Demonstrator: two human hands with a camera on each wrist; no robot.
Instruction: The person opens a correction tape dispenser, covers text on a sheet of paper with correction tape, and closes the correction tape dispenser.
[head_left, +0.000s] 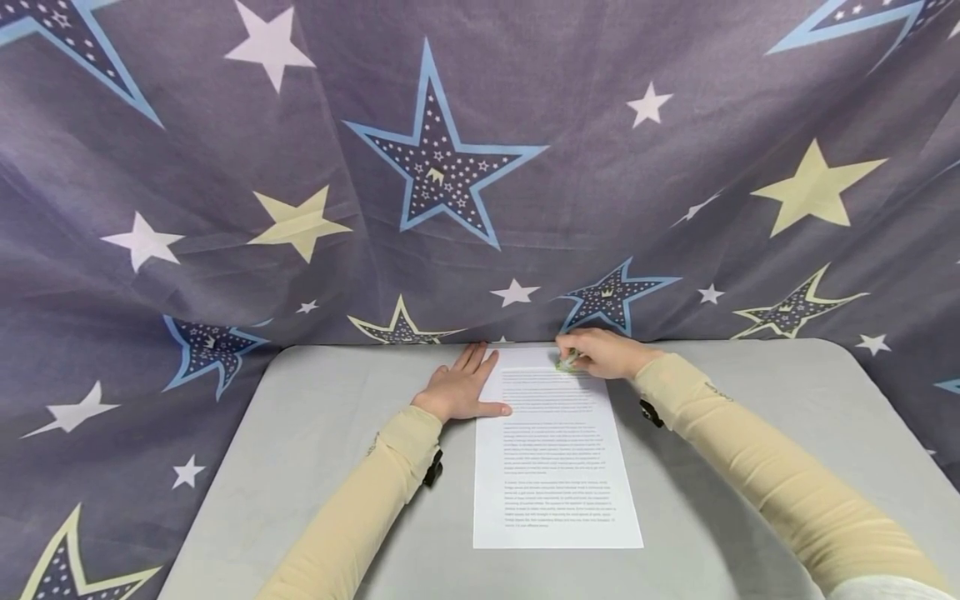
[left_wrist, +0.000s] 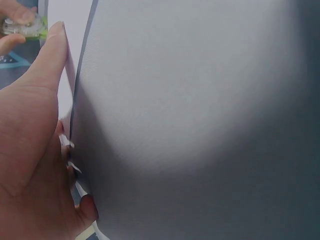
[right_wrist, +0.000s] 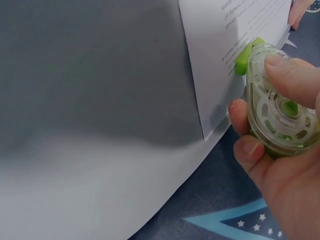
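A printed sheet of paper lies on the grey table, its top end near the table's far edge. My left hand rests flat with spread fingers on the sheet's upper left edge, the thumb reaching over the paper. Between thumb and fingers, my right hand grips a correction tape dispenser with a clear body and green parts. Its green tip is right at the upper lines of print. In the left wrist view the dispenser shows beyond the left thumb.
The grey table extends to both sides of the sheet. A dark curtain with star prints hangs directly behind the table's far edge and down its sides. Each forearm wears a beige sleeve and a black wrist device.
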